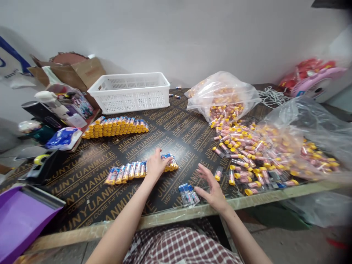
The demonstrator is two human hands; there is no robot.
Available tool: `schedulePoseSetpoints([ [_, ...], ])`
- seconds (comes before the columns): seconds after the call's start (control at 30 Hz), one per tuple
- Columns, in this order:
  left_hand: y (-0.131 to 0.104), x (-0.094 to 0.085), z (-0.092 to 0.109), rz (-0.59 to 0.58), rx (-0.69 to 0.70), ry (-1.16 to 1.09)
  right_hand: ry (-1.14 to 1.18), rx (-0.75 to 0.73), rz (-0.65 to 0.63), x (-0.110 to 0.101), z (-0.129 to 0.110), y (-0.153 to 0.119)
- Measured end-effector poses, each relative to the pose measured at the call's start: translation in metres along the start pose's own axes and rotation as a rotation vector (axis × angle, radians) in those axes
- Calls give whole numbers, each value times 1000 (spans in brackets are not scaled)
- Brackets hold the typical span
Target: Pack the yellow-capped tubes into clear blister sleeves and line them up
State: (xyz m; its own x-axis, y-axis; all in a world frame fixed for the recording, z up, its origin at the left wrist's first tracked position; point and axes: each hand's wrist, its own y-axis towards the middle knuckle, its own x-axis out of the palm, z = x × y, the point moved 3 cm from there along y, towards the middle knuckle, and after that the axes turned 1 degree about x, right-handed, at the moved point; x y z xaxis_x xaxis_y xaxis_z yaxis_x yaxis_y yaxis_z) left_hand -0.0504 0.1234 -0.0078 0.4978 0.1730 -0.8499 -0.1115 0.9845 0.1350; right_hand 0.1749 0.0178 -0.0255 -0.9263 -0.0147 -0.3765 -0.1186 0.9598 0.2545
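Observation:
My left hand [157, 165] rests over a row of small tubes with yellow caps and blue printed wraps [128, 172]. Its thumb and index finger are spread apart, touching the row near its right end; the remaining fingers are partly hidden. Palm inward, my right hand [211, 189] hovers by the table's front edge with its fingers apart and nothing between them. Just left of it lies a small stack of clear and blue label strips [188, 194]. Farther right spreads a loose heap of clear tubes with yellow caps and pink contents [247, 146].
Stacked wrapped tubes [115, 126] lie at the back left, before a white plastic basket [129, 97]. An open clear bag [222, 93] spills tubes. Another plastic bag [310, 128] covers part of the heap. A pink fan [319, 84] and purple dustpan [24, 216] flank the table.

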Motion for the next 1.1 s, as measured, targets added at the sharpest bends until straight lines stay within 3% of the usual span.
schedulePoseSetpoints([
  [0.1,-20,-1,5,43,39,-65,-328,46,180,-33,18,4],
  [0.2,-52,15,11,-124,122,-248,-706,146,303,-62,38,7],
  [0.3,-83,42,13,-370,173,-268,-977,282,214,-72,54,10],
  [0.4,-97,56,11,-407,152,-232,-1033,346,118,-68,59,11],
  [0.7,-100,53,6,-384,120,-299,-754,323,102,-46,45,5],
  [0.9,-102,47,8,-296,113,-366,-126,354,-72,-23,19,-1],
  [0.97,-101,47,7,-296,26,-555,-25,354,-119,-18,12,-1],
  [1.1,-98,48,0,-346,-339,-1069,112,378,-160,-14,3,-1],
])
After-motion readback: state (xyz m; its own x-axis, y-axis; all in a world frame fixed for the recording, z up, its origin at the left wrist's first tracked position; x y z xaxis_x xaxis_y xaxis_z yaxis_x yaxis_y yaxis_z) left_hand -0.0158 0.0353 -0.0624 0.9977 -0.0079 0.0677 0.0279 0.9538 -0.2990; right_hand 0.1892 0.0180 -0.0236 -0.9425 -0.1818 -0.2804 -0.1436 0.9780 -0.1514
